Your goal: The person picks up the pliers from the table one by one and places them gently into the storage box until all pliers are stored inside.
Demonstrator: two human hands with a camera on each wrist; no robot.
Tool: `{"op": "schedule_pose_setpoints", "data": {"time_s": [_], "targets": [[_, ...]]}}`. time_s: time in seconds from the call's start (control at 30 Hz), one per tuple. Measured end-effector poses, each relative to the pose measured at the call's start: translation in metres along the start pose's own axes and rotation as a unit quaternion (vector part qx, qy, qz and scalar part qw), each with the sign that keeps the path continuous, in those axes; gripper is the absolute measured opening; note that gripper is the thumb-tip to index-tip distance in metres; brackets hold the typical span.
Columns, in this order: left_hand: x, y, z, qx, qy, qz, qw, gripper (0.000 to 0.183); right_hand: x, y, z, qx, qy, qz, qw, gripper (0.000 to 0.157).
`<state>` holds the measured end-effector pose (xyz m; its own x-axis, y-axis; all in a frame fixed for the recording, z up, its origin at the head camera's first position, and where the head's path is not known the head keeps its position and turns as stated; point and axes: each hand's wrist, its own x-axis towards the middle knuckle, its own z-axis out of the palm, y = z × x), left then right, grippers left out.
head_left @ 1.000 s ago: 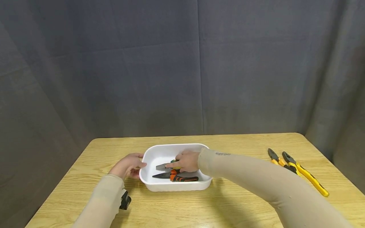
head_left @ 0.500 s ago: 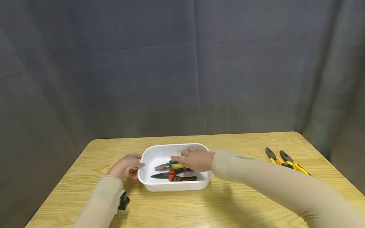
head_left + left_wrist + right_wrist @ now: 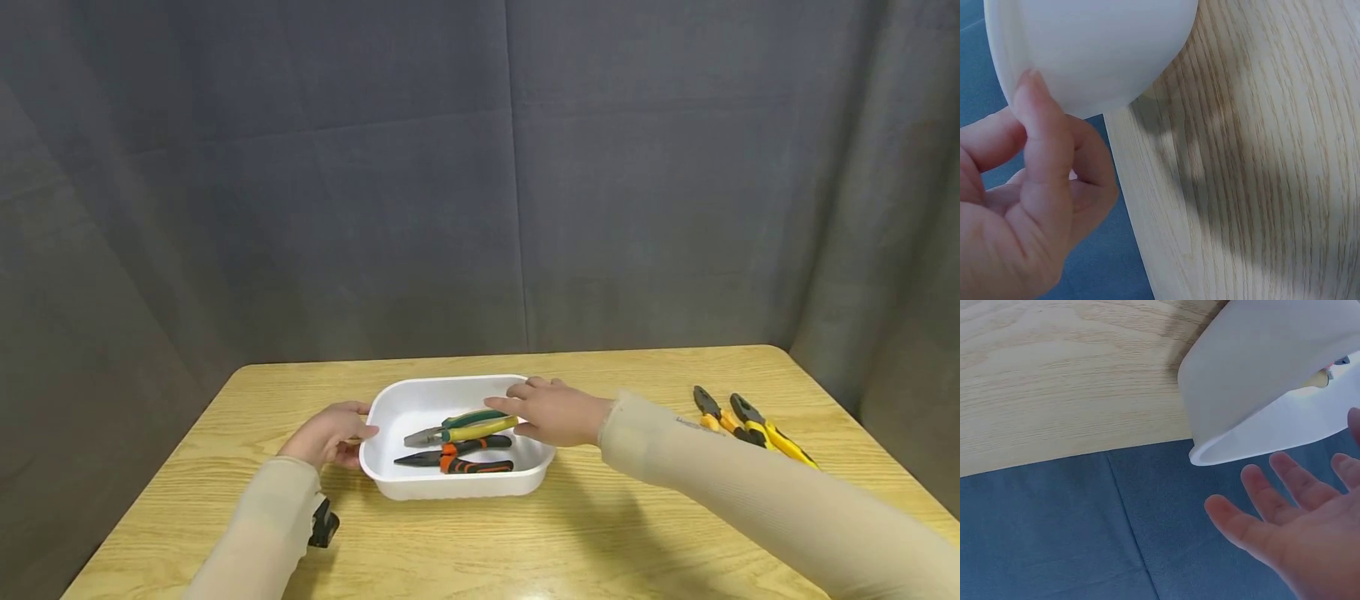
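We see dark curtain point(image 3: 375, 208) behind and at both sides; wood-grain table point(image 3: 450, 550), rounded at far corners.

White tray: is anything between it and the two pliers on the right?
Yes: the right hand, at the right end of the white tray, and the sleeve stand between it and the orange-handled pliers and yellow-handled pliers. Nothing else visible does.

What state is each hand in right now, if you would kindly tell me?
Left hand: holding the white tray, pinching its rim.
Right hand: open, fingers spread, holding nothing.
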<state>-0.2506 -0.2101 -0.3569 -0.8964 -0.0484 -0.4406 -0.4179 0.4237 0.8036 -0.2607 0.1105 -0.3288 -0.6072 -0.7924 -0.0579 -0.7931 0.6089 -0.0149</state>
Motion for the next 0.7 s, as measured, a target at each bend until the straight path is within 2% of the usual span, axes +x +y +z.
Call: {"op": "schedule_pose_setpoints", "data": {"time_s": [0.2, 0.7], "targets": [[-0.001, 0.000, 0.001, -0.005, -0.001, 0.002, 1.0000, 0.047, -0.008, 0.004, 0.003, 0.003, 0.021, -0.009, 1.000, 0.053], [0.000, 0.000, 0.001, -0.011, 0.001, -0.004, 0.9999, 0.048, -0.026, 0.009, 0.004, 0.005, 0.070, 0.013, 0.997, 0.053]]}}
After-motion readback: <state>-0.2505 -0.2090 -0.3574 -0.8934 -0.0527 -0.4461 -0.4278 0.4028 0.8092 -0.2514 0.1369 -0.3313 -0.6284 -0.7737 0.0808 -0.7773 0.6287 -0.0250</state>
